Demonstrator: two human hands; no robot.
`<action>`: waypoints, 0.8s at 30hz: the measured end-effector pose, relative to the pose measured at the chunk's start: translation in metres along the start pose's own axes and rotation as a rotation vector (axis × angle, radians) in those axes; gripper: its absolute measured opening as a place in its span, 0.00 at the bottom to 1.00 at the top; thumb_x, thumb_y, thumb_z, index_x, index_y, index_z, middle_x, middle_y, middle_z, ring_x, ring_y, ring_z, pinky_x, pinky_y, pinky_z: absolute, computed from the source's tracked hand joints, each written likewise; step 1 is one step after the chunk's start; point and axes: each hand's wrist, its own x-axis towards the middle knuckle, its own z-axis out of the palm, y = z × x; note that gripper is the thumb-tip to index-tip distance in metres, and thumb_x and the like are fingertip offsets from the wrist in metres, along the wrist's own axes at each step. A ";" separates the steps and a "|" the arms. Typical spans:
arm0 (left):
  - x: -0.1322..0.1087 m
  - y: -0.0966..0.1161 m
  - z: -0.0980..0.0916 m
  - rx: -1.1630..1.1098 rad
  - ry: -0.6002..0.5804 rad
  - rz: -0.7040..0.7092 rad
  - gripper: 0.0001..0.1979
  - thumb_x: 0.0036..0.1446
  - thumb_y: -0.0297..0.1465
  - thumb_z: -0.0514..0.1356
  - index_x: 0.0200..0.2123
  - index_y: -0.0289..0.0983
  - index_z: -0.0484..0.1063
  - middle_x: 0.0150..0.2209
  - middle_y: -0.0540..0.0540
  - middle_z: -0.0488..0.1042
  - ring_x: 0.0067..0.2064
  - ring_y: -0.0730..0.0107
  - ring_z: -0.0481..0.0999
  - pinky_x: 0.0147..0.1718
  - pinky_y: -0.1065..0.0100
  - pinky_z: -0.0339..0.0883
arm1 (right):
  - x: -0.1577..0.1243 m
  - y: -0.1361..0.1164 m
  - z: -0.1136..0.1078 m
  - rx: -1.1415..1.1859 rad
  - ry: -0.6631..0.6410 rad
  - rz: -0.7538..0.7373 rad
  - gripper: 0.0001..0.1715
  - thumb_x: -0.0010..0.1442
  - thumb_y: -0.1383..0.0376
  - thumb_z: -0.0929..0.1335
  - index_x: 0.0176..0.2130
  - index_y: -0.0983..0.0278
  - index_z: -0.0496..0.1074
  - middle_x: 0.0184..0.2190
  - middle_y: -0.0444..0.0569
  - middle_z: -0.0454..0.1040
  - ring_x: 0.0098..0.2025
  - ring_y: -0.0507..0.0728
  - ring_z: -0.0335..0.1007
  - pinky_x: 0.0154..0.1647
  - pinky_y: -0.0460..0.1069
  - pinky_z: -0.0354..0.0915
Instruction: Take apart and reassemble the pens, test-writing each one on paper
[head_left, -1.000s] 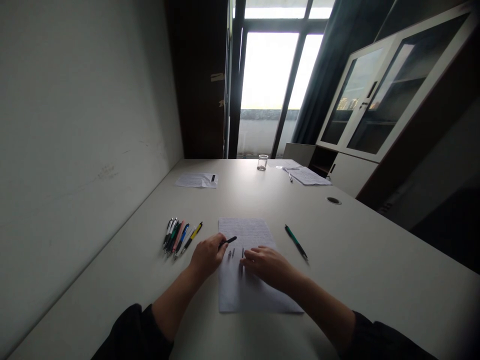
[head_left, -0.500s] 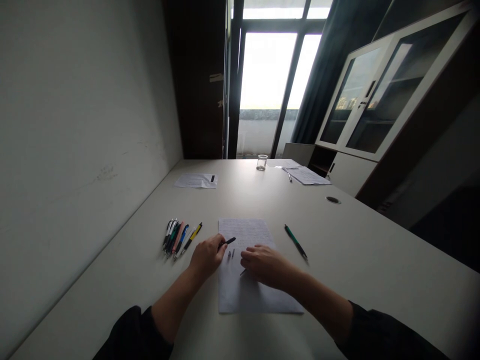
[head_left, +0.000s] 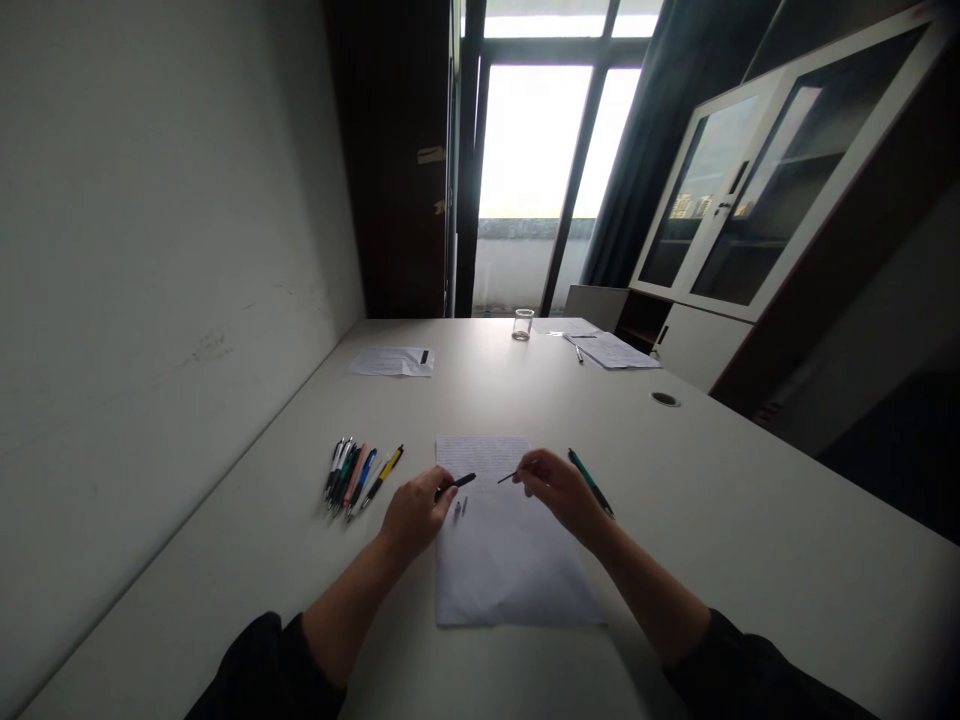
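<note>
My left hand (head_left: 411, 510) rests at the left edge of a written sheet of paper (head_left: 510, 560) and is closed on a short black pen barrel (head_left: 459, 482) that points right. My right hand (head_left: 559, 490) is raised a little above the sheet and pinches a thin dark pen refill (head_left: 510, 476), whose tip points left toward the barrel. Two tiny pen parts (head_left: 460, 509) lie on the paper just right of my left hand.
Several coloured pens (head_left: 360, 475) lie in a row left of the sheet. A green pen (head_left: 592, 483) lies to its right. Farther off on the white table (head_left: 750, 520) are a glass jar (head_left: 523, 324), a folded paper (head_left: 391, 361), more sheets (head_left: 611, 351) and a cable hole (head_left: 664, 399).
My right hand has picked the thin refill up off the paper and lifted it up and back toward the barrel. My left hand has stayed put.
</note>
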 end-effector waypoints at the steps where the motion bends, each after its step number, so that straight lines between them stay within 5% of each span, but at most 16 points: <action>1: 0.000 0.000 0.000 -0.011 0.000 0.006 0.02 0.61 0.28 0.57 0.37 0.40 0.69 0.35 0.47 0.77 0.37 0.66 0.76 0.34 0.70 0.64 | 0.001 0.003 0.001 0.103 0.027 0.047 0.06 0.60 0.63 0.67 0.38 0.63 0.67 0.29 0.47 0.75 0.27 0.52 0.67 0.29 0.48 0.65; 7: 0.000 0.001 0.001 -0.080 -0.010 0.032 0.03 0.60 0.28 0.58 0.37 0.40 0.70 0.35 0.48 0.77 0.37 0.66 0.76 0.35 0.70 0.65 | 0.000 0.001 0.005 0.346 0.057 0.146 0.13 0.59 0.58 0.69 0.38 0.64 0.67 0.31 0.49 0.77 0.27 0.52 0.67 0.29 0.49 0.65; 24: -0.001 0.002 0.001 -0.124 0.009 0.059 0.04 0.59 0.27 0.58 0.38 0.40 0.70 0.34 0.48 0.76 0.35 0.67 0.74 0.34 0.70 0.65 | -0.001 -0.005 0.007 0.401 0.043 0.176 0.11 0.60 0.60 0.70 0.36 0.64 0.68 0.33 0.50 0.77 0.26 0.51 0.64 0.28 0.48 0.62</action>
